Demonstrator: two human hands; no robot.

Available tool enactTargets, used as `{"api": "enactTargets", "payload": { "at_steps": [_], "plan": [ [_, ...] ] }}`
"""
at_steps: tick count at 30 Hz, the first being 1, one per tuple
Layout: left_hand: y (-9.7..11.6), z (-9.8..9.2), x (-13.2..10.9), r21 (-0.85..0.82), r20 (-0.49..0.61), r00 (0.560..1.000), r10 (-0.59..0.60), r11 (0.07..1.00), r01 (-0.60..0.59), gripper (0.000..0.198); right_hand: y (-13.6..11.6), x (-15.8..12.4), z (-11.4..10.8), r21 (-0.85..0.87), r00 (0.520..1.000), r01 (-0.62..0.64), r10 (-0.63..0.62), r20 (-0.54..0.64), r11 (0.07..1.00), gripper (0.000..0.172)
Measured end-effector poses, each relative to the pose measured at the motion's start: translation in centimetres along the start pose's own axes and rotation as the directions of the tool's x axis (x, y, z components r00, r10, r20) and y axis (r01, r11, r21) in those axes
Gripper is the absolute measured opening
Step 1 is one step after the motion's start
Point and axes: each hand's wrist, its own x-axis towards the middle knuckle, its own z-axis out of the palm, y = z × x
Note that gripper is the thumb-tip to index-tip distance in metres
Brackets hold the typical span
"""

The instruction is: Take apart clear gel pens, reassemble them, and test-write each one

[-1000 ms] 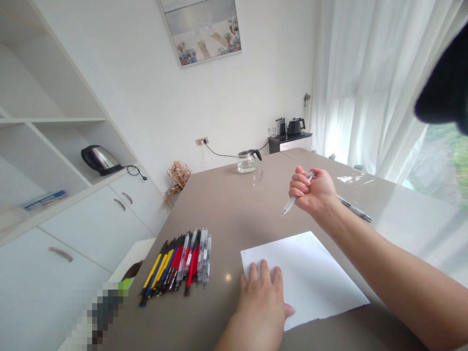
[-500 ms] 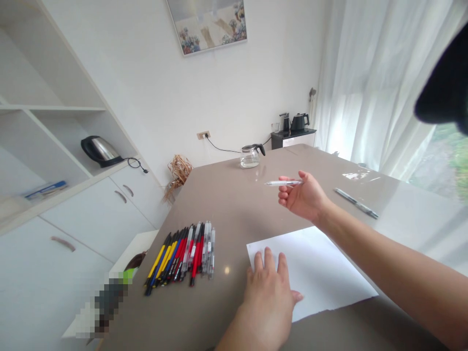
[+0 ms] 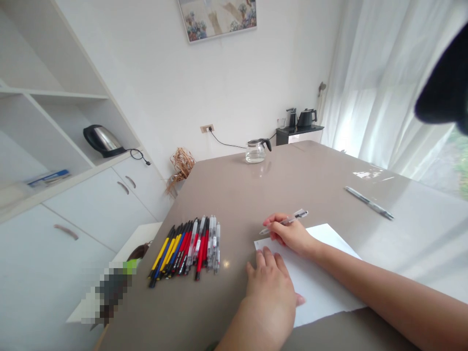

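A sheet of white paper lies on the brown table. My left hand rests flat on its left part, fingers spread. In my right hand is a clear pen, gripped as for writing, its tip pointing left near the paper's upper left corner. Whether the tip touches the paper I cannot tell. Left of the paper, several pens lie side by side, with yellow, blue, red and clear barrels. Another pen lies alone to the right, beyond my right forearm.
A glass pot with a black handle stands at the table's far edge. Small white scraps lie at the far right. Shelves on the left hold an electric kettle. A dark stand with kettles is behind the table.
My right hand has come down and nearer to the paper, turning from palm-up to a writing grip on the pen. The left hand stays on the sheet. The view has shifted slightly.
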Motion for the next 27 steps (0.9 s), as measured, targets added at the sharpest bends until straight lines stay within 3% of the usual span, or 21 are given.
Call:
{"api": "enactTargets", "payload": {
  "at_steps": [4, 9, 27],
  "plan": [
    [-0.4, -1.8, -0.4, -0.026, 0.126, 0.991, -0.041, 0.999, 0.044, 0.087, 0.3, -0.6, 0.0, -0.261, 0.993, 0.12, -0.117, 0.03, 0.958, 0.016],
    [-0.8, -2.4, -0.3, -0.009, 0.181, 0.983, -0.04, 0.999, 0.042, 0.094, 0.6, -0.7, 0.4, -0.412, 0.982, 0.186, -0.184, 0.044, 0.892, 0.017],
    [-0.7, -2.2, -0.4, -0.003, 0.175, 0.983, -0.061, 0.998, 0.062, 0.094, 0.3, -0.9, 1.0, -0.503, 0.978, 0.204, -0.194, 0.073, 0.84, 0.017]
  ]
}}
